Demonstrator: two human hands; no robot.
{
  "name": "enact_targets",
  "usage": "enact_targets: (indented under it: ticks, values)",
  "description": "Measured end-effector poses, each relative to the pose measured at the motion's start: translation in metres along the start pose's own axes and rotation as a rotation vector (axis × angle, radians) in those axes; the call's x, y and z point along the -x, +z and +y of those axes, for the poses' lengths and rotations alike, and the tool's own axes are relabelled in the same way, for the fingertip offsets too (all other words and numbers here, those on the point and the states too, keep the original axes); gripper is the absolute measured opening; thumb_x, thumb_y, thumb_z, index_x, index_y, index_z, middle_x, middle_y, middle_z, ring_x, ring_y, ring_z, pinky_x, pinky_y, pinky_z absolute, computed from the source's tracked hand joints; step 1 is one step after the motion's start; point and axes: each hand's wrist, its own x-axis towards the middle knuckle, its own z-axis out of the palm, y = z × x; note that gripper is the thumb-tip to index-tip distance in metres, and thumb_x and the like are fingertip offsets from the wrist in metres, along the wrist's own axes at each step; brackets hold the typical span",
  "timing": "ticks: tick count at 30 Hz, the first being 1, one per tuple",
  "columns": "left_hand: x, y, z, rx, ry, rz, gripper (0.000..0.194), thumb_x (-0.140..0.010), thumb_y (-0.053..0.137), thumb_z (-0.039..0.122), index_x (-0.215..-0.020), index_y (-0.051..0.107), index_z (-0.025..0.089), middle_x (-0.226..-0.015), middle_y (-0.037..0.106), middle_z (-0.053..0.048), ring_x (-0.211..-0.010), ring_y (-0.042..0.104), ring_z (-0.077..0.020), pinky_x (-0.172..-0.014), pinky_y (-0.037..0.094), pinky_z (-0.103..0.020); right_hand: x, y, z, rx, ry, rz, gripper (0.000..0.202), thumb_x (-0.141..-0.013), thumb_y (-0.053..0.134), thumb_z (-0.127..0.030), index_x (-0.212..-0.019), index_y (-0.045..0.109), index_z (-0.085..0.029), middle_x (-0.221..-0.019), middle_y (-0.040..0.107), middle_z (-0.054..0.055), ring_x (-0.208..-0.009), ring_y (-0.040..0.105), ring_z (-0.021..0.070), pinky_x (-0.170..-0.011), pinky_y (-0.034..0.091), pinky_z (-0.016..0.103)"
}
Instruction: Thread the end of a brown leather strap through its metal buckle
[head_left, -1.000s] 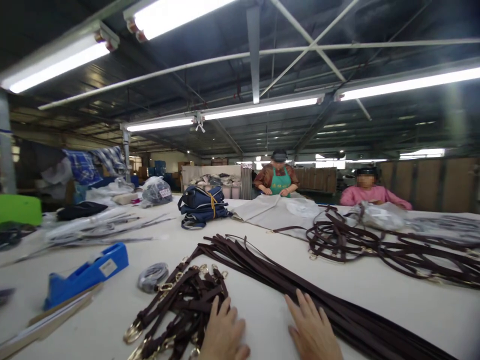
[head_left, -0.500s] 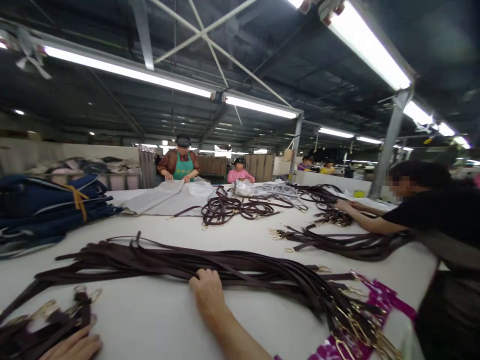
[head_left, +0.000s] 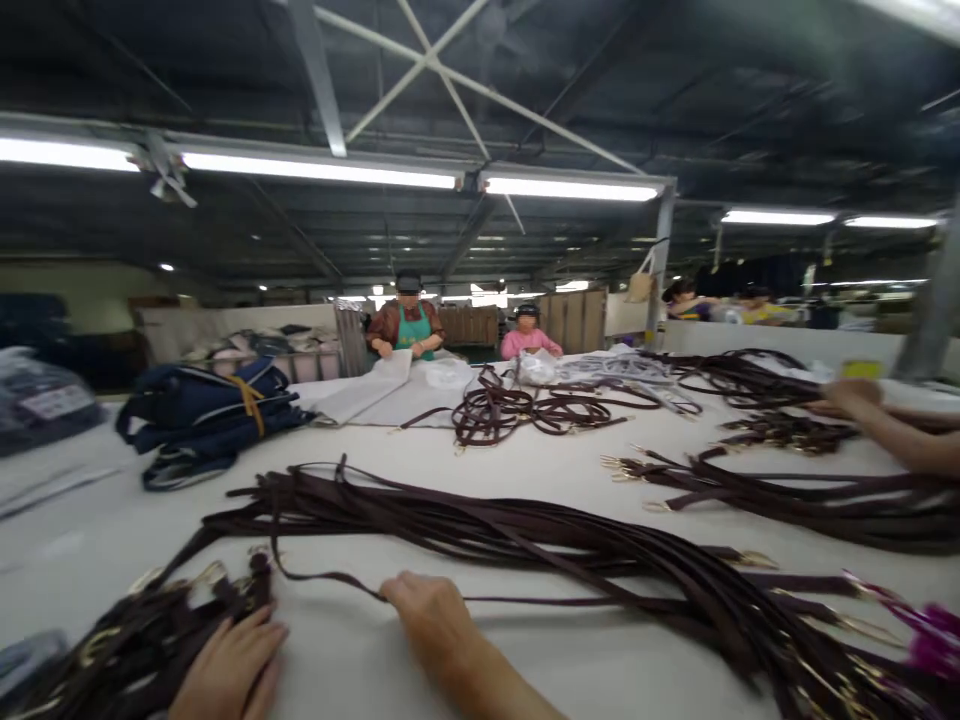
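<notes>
My right hand is closed on one thin dark brown strap, pulled a little toward me from the long bundle of brown straps. That strap runs out on both sides of my fingers, low over the table. Gold metal clips sit at the bundle's right end. My left hand lies with fingers stretched out against the right side of a second heap of brown straps at the lower left, where gold clips also show. Its palm side is hidden.
Further straps lie in loops and in a bundle on the white table. A co-worker's arm reaches in from the right. A folded navy item is at left. Two people are across the table.
The view has swung right to left, so things sit further right. My right hand has gone from resting on the bundle to drawing one strap out toward me.
</notes>
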Motion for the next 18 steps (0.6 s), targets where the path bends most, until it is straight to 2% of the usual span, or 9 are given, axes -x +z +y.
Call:
enact_targets:
  ticks: [2,4,7,10,13,16,18]
  values:
    - [0.006,-0.012,0.032,0.083,-0.086,-0.007,0.032,-0.078,0.048,0.047,-0.09,0.073,0.032,-0.114,0.071,-0.004,-0.114,0.061,-0.0314,-0.107,0.045,-0.045,0.002,0.008,-0.016,-0.047,-0.102,-0.002,0.017,-0.086,0.059,-0.009,-0.096,0.063,-0.022,-0.088,0.07,-0.002,-0.079,0.069,0.0181,-0.063,0.048,0.024]
    - [0.011,-0.015,0.061,0.197,-0.195,-0.025,0.037,-0.082,0.042,0.049,-0.097,0.07,0.029,-0.11,0.072,-0.007,-0.109,0.063,-0.0292,-0.101,0.048,-0.04,0.005,0.015,-0.024,-0.092,-0.171,0.009,0.024,-0.083,0.057,-0.003,-0.098,0.064,-0.021,-0.089,0.071,-0.001,-0.079,0.07,0.0205,-0.063,0.049,0.026]
    - [0.018,-0.008,0.087,0.314,-0.316,-0.154,0.034,-0.085,0.042,0.047,-0.097,0.063,0.023,-0.086,0.071,-0.008,-0.084,0.066,-0.0244,-0.08,0.052,-0.035,0.009,0.025,-0.02,-0.127,-0.204,0.002,0.043,-0.081,0.049,0.003,-0.111,0.063,-0.024,-0.093,0.074,-0.001,-0.081,0.072,0.0215,-0.066,0.052,0.027]
    - [0.024,-0.002,0.094,0.399,-0.355,-0.209,0.038,-0.084,0.046,0.042,-0.112,0.06,0.021,-0.075,0.067,-0.005,-0.068,0.063,-0.02,-0.07,0.05,-0.031,0.011,0.027,-0.009,-0.096,-0.207,-0.04,0.054,-0.079,0.044,0.005,-0.12,0.06,-0.025,-0.094,0.075,0.001,-0.08,0.072,0.0216,-0.067,0.054,0.028]
    - [0.025,0.006,0.091,0.505,-0.4,-0.213,0.05,-0.084,0.046,0.048,-0.123,0.06,0.021,-0.079,0.068,-0.005,-0.066,0.061,-0.0188,-0.064,0.049,-0.03,0.011,0.022,-0.008,-0.068,-0.249,-0.043,0.048,-0.08,0.042,0.005,-0.11,0.064,-0.026,-0.095,0.075,0.001,-0.082,0.072,0.0214,-0.069,0.056,0.028]
    - [0.017,0.015,0.087,0.688,-0.517,-0.17,0.054,-0.072,0.057,0.059,-0.106,0.068,0.018,-0.073,0.067,-0.006,-0.063,0.06,-0.0197,-0.056,0.048,-0.03,0.012,0.013,-0.024,-0.067,-0.292,-0.022,0.041,-0.08,0.044,0.005,-0.1,0.064,-0.025,-0.091,0.075,0.001,-0.078,0.072,0.0208,-0.066,0.055,0.026]
    - [0.012,0.014,0.088,0.859,-0.61,-0.109,0.052,-0.058,0.067,0.061,-0.088,0.069,0.019,-0.072,0.068,-0.007,-0.066,0.063,-0.0224,-0.054,0.049,-0.03,0.015,0.005,-0.039,-0.059,-0.285,-0.038,0.044,-0.079,0.047,0.004,-0.109,0.062,-0.023,-0.089,0.075,0.002,-0.07,0.072,0.0215,-0.057,0.054,0.026]
